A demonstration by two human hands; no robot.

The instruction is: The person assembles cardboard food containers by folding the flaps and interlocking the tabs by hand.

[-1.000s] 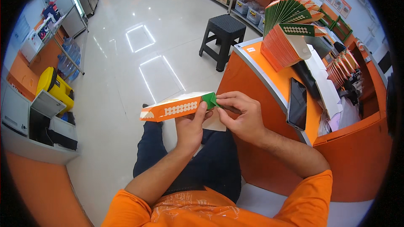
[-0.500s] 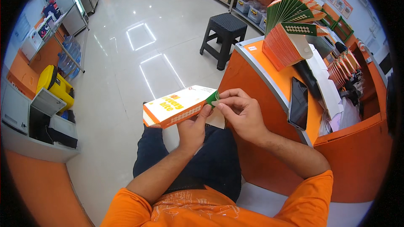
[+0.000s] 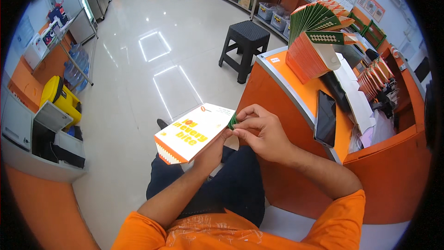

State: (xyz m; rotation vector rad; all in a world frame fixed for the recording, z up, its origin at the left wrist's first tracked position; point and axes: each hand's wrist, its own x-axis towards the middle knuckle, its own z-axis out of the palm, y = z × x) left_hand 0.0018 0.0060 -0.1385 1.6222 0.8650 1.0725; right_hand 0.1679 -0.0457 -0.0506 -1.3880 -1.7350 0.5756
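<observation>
I am gripping a white and orange box (image 3: 194, 132) with my left fingers (image 3: 225, 135), mostly hidden under its near edge, and the box is extending leftward from them. My right fingers (image 3: 249, 125) are pinching its green flap (image 3: 232, 120). Rightward of them, a phone (image 3: 325, 118) is lying on the surface (image 3: 343, 141), with stacked cartons (image 3: 310, 58) standing beyond.

Print in view: white-and-orange folding carton (image 3: 196, 132) has large yellow-orange lettering (image 3: 190, 132) on its white panel, small red mark (image 3: 203, 109) and tiny illegible lines (image 3: 225, 110) near its green end; white sticker (image 3: 275, 60) on orange counter (image 3: 303, 93) and orange-edged wall poster (image 3: 371, 6) too small to read.
</observation>
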